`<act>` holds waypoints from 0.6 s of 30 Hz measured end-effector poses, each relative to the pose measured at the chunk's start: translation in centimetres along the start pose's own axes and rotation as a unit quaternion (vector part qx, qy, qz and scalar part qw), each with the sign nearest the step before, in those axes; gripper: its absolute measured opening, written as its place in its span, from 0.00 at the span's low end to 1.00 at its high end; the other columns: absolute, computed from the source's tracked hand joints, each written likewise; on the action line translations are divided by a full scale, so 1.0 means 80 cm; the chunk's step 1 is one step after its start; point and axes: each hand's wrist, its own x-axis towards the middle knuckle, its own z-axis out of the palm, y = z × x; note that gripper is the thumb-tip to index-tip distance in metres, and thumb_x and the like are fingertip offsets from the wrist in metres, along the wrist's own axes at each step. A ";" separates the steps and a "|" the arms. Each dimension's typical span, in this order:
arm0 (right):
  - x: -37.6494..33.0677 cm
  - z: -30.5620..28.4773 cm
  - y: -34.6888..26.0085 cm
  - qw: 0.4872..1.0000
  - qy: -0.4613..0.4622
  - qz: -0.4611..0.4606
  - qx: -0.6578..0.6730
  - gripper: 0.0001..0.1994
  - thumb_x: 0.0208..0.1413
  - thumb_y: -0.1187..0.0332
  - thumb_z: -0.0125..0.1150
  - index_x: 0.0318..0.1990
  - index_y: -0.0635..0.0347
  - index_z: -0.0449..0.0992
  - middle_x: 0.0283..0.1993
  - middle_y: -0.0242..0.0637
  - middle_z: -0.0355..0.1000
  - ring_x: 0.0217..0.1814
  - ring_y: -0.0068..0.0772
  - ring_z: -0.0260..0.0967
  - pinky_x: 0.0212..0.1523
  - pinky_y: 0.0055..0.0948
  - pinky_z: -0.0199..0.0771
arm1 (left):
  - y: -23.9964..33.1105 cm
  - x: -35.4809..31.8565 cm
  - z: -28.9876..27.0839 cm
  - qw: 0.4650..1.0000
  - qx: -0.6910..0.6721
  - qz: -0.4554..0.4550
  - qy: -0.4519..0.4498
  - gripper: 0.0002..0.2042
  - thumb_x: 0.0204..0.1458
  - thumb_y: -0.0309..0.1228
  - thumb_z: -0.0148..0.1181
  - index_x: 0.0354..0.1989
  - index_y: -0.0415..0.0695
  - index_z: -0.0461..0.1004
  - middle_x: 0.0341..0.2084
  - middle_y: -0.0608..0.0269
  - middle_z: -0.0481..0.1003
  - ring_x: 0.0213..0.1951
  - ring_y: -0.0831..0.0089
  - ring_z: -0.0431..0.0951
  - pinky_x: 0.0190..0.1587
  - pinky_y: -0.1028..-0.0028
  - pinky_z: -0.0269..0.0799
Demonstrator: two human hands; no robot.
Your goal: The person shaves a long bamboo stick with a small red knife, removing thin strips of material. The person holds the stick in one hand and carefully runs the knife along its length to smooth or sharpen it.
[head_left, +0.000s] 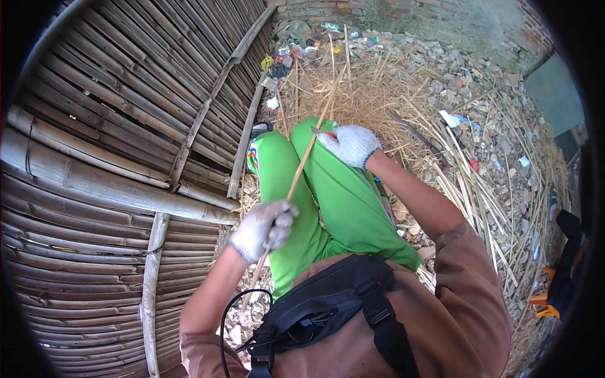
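A long, thin bamboo strip [302, 162] runs slantwise across my green-trousered legs, its far end over the shavings. My left hand [265, 230], in a white knit glove, is closed round the strip's nearer part, and the tail of the strip sticks out below the fist. Near my right knee, my right hand [350, 145], gloved too, is closed on a small knife [320, 131]. Its short blade lies against or just beside the strip. A reddish part shows by the fingers; the glove hides the rest of the handle.
A bamboo-slat wall [120, 126] rises close on my left. Pale shavings [372, 88] cover the rubble ahead, with litter beyond. Loose bamboo strips [469, 195] lie to my right. A brick wall [428, 25] stands at the back. An orange-and-black object [547, 296] is at the right edge.
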 end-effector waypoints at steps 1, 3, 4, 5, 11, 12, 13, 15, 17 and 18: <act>0.003 0.002 -0.003 1.000 0.003 -0.004 0.008 0.38 0.72 0.32 0.42 0.44 0.58 0.88 0.47 0.60 0.84 0.49 0.63 0.84 0.55 0.59 0.82 | 0.012 0.035 -0.006 1.000 -0.012 0.002 -0.025 0.10 0.74 0.35 0.54 0.45 0.40 0.73 0.22 0.77 0.63 0.15 0.86 0.57 0.13 0.81 0.51; 0.007 0.006 -0.003 1.000 0.002 -0.004 0.007 0.38 0.72 0.32 0.42 0.44 0.58 0.88 0.47 0.60 0.84 0.49 0.63 0.84 0.55 0.59 0.82 | 0.045 0.092 -0.002 0.999 0.015 0.014 -0.045 0.09 0.74 0.34 0.53 0.44 0.40 0.72 0.22 0.77 0.63 0.16 0.87 0.57 0.12 0.82 0.51; 0.008 0.008 -0.002 1.000 -0.002 -0.002 0.008 0.38 0.72 0.32 0.42 0.44 0.57 0.88 0.46 0.60 0.84 0.49 0.63 0.84 0.54 0.59 0.82 | 0.057 0.109 0.000 0.999 0.013 0.014 -0.046 0.09 0.74 0.34 0.53 0.44 0.40 0.72 0.22 0.77 0.63 0.16 0.87 0.57 0.12 0.82 0.51; 0.008 0.009 0.002 1.000 -0.004 0.001 0.006 0.38 0.72 0.32 0.42 0.44 0.57 0.88 0.46 0.60 0.84 0.49 0.63 0.84 0.54 0.59 0.82 | 0.066 0.123 0.002 0.998 0.001 0.001 -0.055 0.09 0.74 0.34 0.53 0.44 0.40 0.72 0.22 0.77 0.63 0.16 0.87 0.57 0.12 0.82 0.52; 0.007 0.016 0.010 1.000 0.019 0.013 0.015 0.40 0.71 0.30 0.41 0.41 0.60 0.88 0.42 0.61 0.84 0.46 0.66 0.84 0.53 0.61 0.82 | 0.046 0.067 -0.013 0.999 0.010 -0.006 -0.041 0.10 0.74 0.33 0.53 0.45 0.38 0.72 0.22 0.76 0.64 0.15 0.87 0.59 0.12 0.83 0.53; 0.008 0.019 0.015 1.000 0.014 0.016 0.018 0.40 0.71 0.30 0.41 0.41 0.60 0.88 0.42 0.61 0.84 0.46 0.66 0.84 0.53 0.61 0.82 | 0.041 0.049 -0.012 0.999 0.009 -0.012 -0.040 0.10 0.74 0.33 0.53 0.45 0.38 0.72 0.22 0.76 0.64 0.15 0.87 0.59 0.12 0.83 0.53; 0.008 0.017 0.007 1.000 0.010 0.014 0.021 0.40 0.71 0.30 0.41 0.41 0.61 0.88 0.42 0.62 0.84 0.46 0.66 0.84 0.53 0.61 0.82 | 0.034 0.027 -0.013 1.000 0.020 -0.009 -0.012 0.10 0.74 0.34 0.54 0.45 0.38 0.73 0.22 0.76 0.64 0.15 0.87 0.59 0.12 0.83 0.53; 0.005 0.013 0.011 1.000 0.008 0.018 0.018 0.41 0.71 0.30 0.41 0.42 0.61 0.88 0.44 0.61 0.84 0.47 0.65 0.84 0.53 0.60 0.82 | 0.021 0.000 -0.015 0.999 0.037 -0.006 0.013 0.12 0.74 0.35 0.55 0.44 0.37 0.74 0.22 0.75 0.65 0.15 0.87 0.58 0.11 0.82 0.53; 0.005 0.013 0.011 1.000 0.010 0.017 0.015 0.41 0.71 0.30 0.41 0.43 0.61 0.88 0.45 0.61 0.84 0.48 0.64 0.84 0.54 0.60 0.82 | 0.011 -0.033 -0.016 0.998 0.043 -0.015 0.031 0.11 0.73 0.35 0.56 0.44 0.38 0.74 0.21 0.75 0.65 0.14 0.86 0.59 0.12 0.82 0.53; 0.006 0.014 0.011 1.000 0.013 0.015 0.011 0.41 0.71 0.30 0.41 0.44 0.61 0.88 0.46 0.61 0.84 0.49 0.64 0.84 0.54 0.60 0.81 | 0.005 -0.047 -0.017 0.997 0.048 -0.022 0.049 0.11 0.73 0.36 0.56 0.44 0.39 0.74 0.21 0.75 0.64 0.14 0.86 0.59 0.13 0.81 0.53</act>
